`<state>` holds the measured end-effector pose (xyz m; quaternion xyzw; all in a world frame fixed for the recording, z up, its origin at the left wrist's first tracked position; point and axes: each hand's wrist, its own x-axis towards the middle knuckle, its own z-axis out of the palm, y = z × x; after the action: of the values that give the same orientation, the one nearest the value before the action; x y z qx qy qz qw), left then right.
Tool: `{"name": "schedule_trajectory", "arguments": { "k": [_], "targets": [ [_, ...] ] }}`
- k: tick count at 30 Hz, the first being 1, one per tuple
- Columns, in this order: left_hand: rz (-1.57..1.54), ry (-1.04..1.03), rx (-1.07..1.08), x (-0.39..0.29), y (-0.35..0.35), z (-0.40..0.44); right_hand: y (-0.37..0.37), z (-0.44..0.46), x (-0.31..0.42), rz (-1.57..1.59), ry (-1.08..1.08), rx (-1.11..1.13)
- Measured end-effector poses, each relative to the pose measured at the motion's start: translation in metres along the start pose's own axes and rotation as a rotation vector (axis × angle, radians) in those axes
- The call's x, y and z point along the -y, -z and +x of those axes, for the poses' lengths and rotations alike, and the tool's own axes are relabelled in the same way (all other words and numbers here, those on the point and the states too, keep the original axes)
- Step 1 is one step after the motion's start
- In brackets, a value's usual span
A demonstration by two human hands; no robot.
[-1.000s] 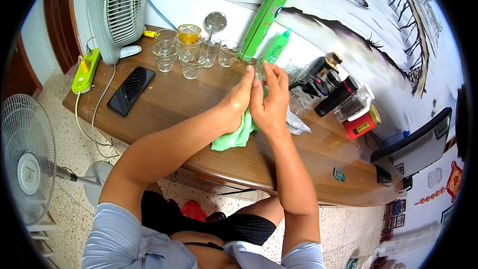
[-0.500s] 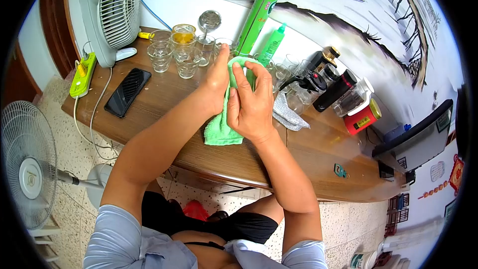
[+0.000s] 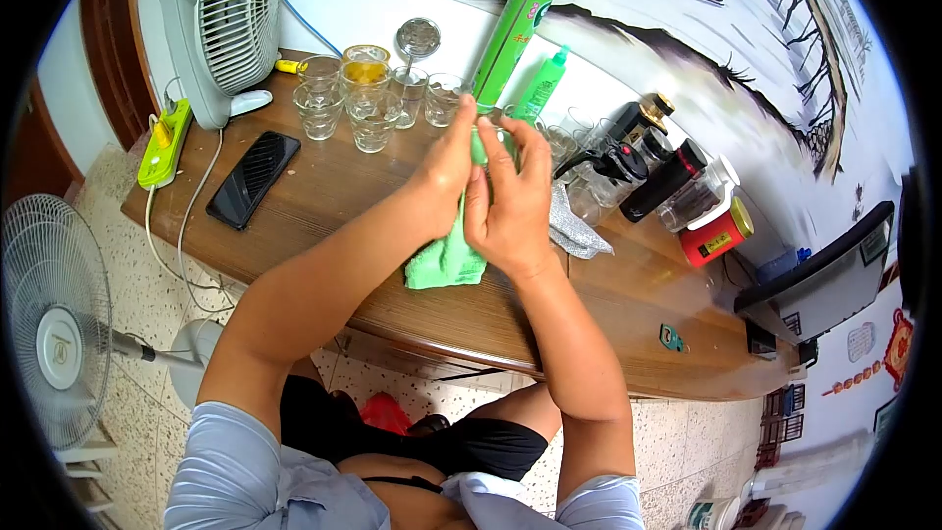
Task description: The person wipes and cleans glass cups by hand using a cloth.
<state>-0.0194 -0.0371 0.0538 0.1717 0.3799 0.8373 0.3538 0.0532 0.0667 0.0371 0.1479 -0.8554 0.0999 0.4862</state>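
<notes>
Between my two raised hands is a clear drinking glass (image 3: 502, 141), mostly hidden by fingers, with green cloth showing at it. My left hand (image 3: 449, 169) is closed against its left side, pressing the green cloth (image 3: 447, 260). The cloth hangs below the palms, its lower end at the tabletop. My right hand (image 3: 512, 198) curls around the glass from the right, thumb on the near side and fingers near the rim. Just beyond and left of my hands stand several clear glasses (image 3: 373, 123), one with a round metal strainer (image 3: 418, 37) above it.
A phone (image 3: 252, 180), power strip (image 3: 165, 145) and box fan (image 3: 235, 25) occupy the wooden table's (image 3: 628, 309) left side. Behind my hands stand a green spray can (image 3: 520, 29) and green bottle (image 3: 542, 88). Rightward are more glasses, a black-handled pot (image 3: 610, 165), silver cloth (image 3: 577, 226) and red tin (image 3: 714, 236).
Both hands have shifted slightly right and turned the glass and cloth. The cloth has slipped down from the top, so the glass shows more between my fingers.
</notes>
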Motion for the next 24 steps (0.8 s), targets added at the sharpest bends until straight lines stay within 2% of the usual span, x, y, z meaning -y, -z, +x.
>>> {"name": "schedule_trajectory", "arguments": {
  "k": [1,4,10,14,15,19,22,24],
  "targets": [
    [-0.055,0.036,-0.020,-0.009,0.000,-0.003,-0.001,0.000,0.004,0.019,0.021,0.006],
    [-0.079,-0.042,0.109,-0.011,0.031,0.019,-0.004,0.002,0.014,0.052,0.072,0.019],
    [-0.091,0.010,0.025,-0.002,0.017,0.014,-0.003,0.000,0.007,-0.021,0.092,-0.018],
    [0.027,0.006,0.051,0.009,-0.001,-0.002,-0.003,-0.001,-0.001,-0.068,-0.007,-0.080],
    [-0.033,-0.004,0.114,0.011,-0.004,0.002,-0.004,-0.001,-0.005,-0.072,-0.037,-0.096],
    [0.054,0.032,0.092,0.018,-0.007,-0.007,0.001,0.000,-0.012,-0.042,-0.102,-0.104],
    [-0.028,0.075,0.183,0.025,0.001,0.003,-0.002,-0.002,-0.017,-0.040,-0.129,-0.107],
    [0.037,0.092,0.101,0.025,-0.004,-0.002,-0.002,-0.002,-0.017,-0.065,-0.128,-0.097]
  ]
}}
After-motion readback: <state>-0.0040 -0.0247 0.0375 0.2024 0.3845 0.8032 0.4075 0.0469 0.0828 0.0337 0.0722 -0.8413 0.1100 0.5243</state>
